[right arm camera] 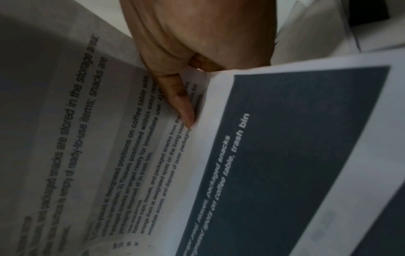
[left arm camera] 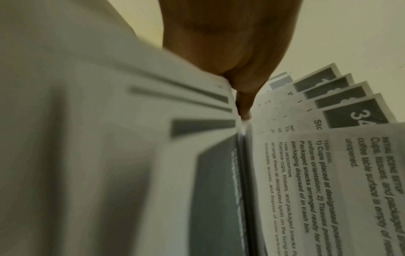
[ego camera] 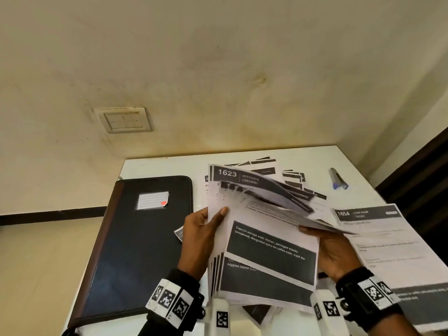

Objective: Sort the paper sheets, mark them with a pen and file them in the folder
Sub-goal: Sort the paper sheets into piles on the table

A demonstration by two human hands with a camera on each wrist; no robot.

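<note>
A person leafs through a fanned stack of printed task sheets (ego camera: 269, 253) held just above a white table (ego camera: 160, 166), apparently sorting before any marking or filing begins. At six o'clock in the head view, the left hand (ego camera: 201, 236) grips the stack's left edge, thumb pressed on the face and fingers hidden behind, evidently to keep the fan steady. At four o'clock, the right hand (ego camera: 332, 251) pinches a single bowed sheet (ego camera: 278, 192), thumb on top, peeling it toward the right, seemingly to read the page beneath. That lower page carries a dark band reading "Cups (in storage area), tissues, packaged snacks (unopened), designated spots on coffee table, trash bin"; the top of the stack reads "1623 KITCHEN". A loose sheet (ego camera: 388, 243) at three o'clock, headed "1654", lies flat on the table. The closed dark folder (ego camera: 135, 238) waits at nine o'clock, its white lined label (ego camera: 152, 200) appearing blank. More sheets (ego camera: 278, 170) fan out at twelve o'clock, and the blue-tipped pen (ego camera: 338, 178) lies untouched at one o'clock, well apart from both hands.
</note>
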